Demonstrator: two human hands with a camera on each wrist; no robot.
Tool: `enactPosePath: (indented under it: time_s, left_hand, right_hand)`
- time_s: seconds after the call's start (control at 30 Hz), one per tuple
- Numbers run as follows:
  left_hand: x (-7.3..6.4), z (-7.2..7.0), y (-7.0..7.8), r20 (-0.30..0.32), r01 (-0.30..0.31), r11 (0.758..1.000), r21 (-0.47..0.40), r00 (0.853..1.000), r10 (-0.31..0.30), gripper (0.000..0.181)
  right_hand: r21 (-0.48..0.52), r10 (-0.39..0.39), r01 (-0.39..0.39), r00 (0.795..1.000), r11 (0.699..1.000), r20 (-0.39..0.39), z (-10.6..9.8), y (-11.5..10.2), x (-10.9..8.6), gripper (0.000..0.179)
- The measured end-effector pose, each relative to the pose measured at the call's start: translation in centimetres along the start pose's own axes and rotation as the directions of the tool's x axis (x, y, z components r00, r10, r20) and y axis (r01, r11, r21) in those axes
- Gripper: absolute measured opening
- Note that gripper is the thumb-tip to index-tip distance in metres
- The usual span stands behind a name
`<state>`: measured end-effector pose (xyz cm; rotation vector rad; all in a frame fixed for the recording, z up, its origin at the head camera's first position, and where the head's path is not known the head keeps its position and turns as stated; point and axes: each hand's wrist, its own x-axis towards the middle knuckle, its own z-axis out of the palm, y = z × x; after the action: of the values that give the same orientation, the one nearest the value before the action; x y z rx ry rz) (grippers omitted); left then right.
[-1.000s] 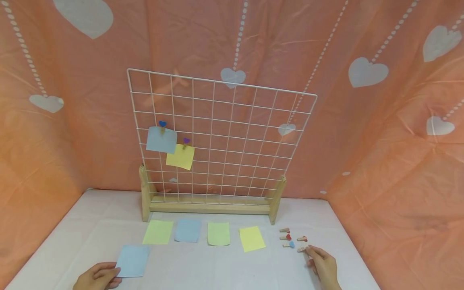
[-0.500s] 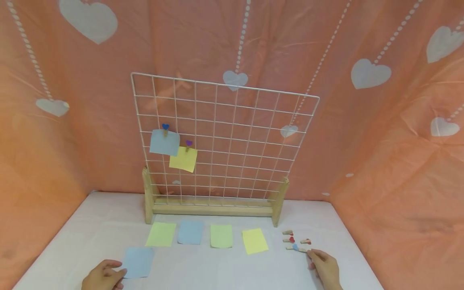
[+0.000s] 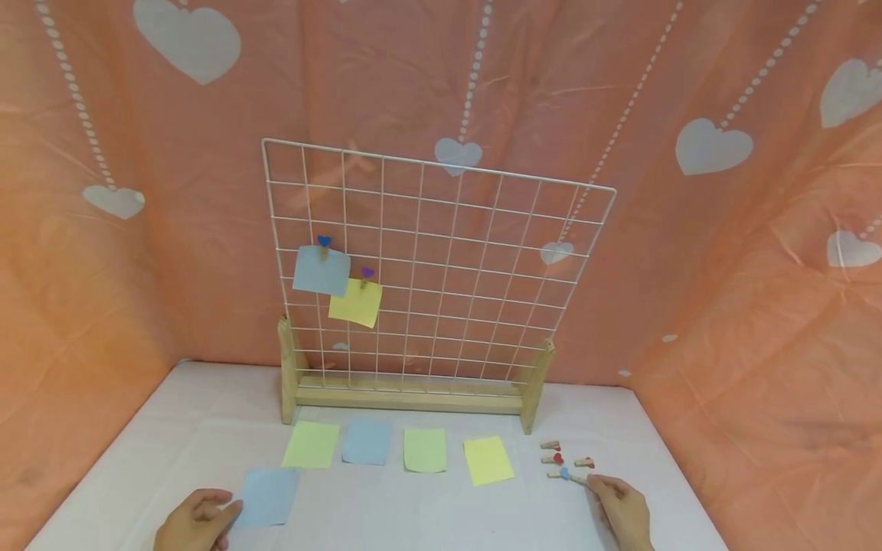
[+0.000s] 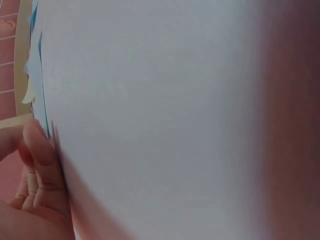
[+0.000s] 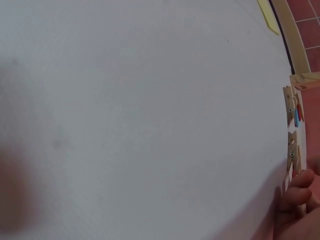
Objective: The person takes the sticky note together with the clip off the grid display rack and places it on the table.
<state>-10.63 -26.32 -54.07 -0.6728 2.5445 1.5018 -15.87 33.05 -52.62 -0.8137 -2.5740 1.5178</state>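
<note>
On the left side of the table lies a light blue sticky note (image 3: 268, 497). My left hand (image 3: 194, 522) has its thumb and curled fingers at the note's left edge, pinching it; the left wrist view shows the thumb tip (image 4: 39, 142) at that edge. At the right, my right hand (image 3: 622, 511) pinches the end of a small wooden clothespin (image 3: 577, 479), whose near end the fingers cover. Just beyond it is a clothespin with a blue heart (image 3: 564, 474). Other clothespins with red hearts (image 3: 558, 458) lie close by.
A white wire grid (image 3: 441, 229) stands in a wooden base (image 3: 406, 397) at the back. Clothespins hold a blue note (image 3: 321, 272) and a yellow note (image 3: 355, 303) on it. Several green, blue and yellow notes (image 3: 488, 461) lie in a row before the base.
The clothespin at my right fingers has turned and shifted toward the blue-heart clothespin. My left hand stays at the blue note's edge. The whole head view has drifted slightly.
</note>
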Motion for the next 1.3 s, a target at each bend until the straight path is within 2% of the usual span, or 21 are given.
enactPosePath:
  time_s: [0.17,0.3,0.47,0.7,0.93,1.1,1.3]
  left_hand:
    - [-0.1,-0.3,0.1,-0.007,0.022,0.995,-0.099,1.000,-0.023,0.067]
    - [-0.2,-0.6,0.6,-0.027,0.027,0.991,-0.130,0.999,-0.031,0.066]
    - [-0.2,-0.4,2.0,-0.058,0.006,0.990,-0.142,0.998,-0.015,0.059]
    - [-0.2,0.5,4.3,-0.102,-0.096,0.989,-0.110,0.991,0.085,0.048]
    - [0.0,1.1,6.1,-0.139,-0.168,0.979,-0.114,0.979,0.152,0.040]
    - [0.6,1.6,7.6,-0.184,-0.212,0.965,-0.152,0.966,0.183,0.031]
    - [0.9,2.0,9.1,-0.239,-0.274,0.939,-0.208,0.945,0.223,0.028]
  right_hand:
    - [-0.005,-0.010,0.010,0.999,1.000,-0.030,0.1,-0.3,0.1,0.052]
    - [0.025,-0.064,0.065,0.997,0.998,-0.051,0.6,-1.3,0.0,0.045]
    - [0.069,-0.142,0.145,0.989,0.987,-0.047,1.4,-3.7,-0.2,0.038]
    - [0.159,-0.211,0.213,0.977,0.964,-0.029,2.8,-6.8,-0.4,0.037]
    - [0.229,-0.288,0.276,0.958,0.933,0.017,5.0,-9.3,-0.6,0.032]
    - [0.242,-0.332,0.314,0.942,0.918,0.037,6.3,-11.1,-0.7,0.031]
    - [0.311,-0.367,0.326,0.927,0.893,0.082,7.7,-13.1,-1.1,0.030]
